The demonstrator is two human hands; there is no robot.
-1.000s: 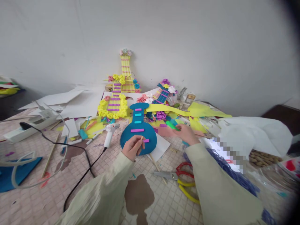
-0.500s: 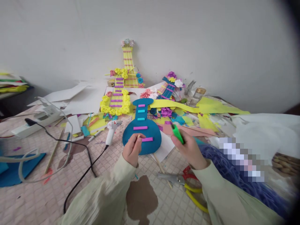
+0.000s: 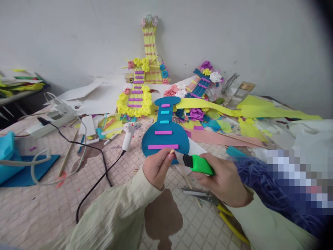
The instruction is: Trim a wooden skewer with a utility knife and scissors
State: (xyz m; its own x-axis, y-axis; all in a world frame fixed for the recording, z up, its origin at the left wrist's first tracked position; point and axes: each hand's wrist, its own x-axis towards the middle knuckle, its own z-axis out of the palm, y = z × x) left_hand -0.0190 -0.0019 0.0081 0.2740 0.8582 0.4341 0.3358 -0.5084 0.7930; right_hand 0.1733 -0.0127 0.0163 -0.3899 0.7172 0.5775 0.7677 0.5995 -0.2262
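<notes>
1. The left hand (image 3: 157, 169) pinches a small pale stick (image 3: 172, 151) by its end. Most of the stick is hidden.
2. The right hand (image 3: 223, 178) is closed around a green cutter (image 3: 203, 165). Its blade points at the stick; I can't tell if they touch.
3. The blue guitar shape (image 3: 165, 138) lies flat on the table (image 3: 52, 211), just past the hands. The left hand covers a bit of its bottom edge. Purple and light blue bars go across it.
4. A long yellow paper strip (image 3: 208, 105) meets its top.
5. The white glue gun (image 3: 127, 137) is left of it, with a black cord (image 3: 96, 184).
6. Scissors (image 3: 200, 195) lie close by the right hand, partly hidden.
7. Blue yarn (image 3: 262, 184) is piled to the right.
</notes>
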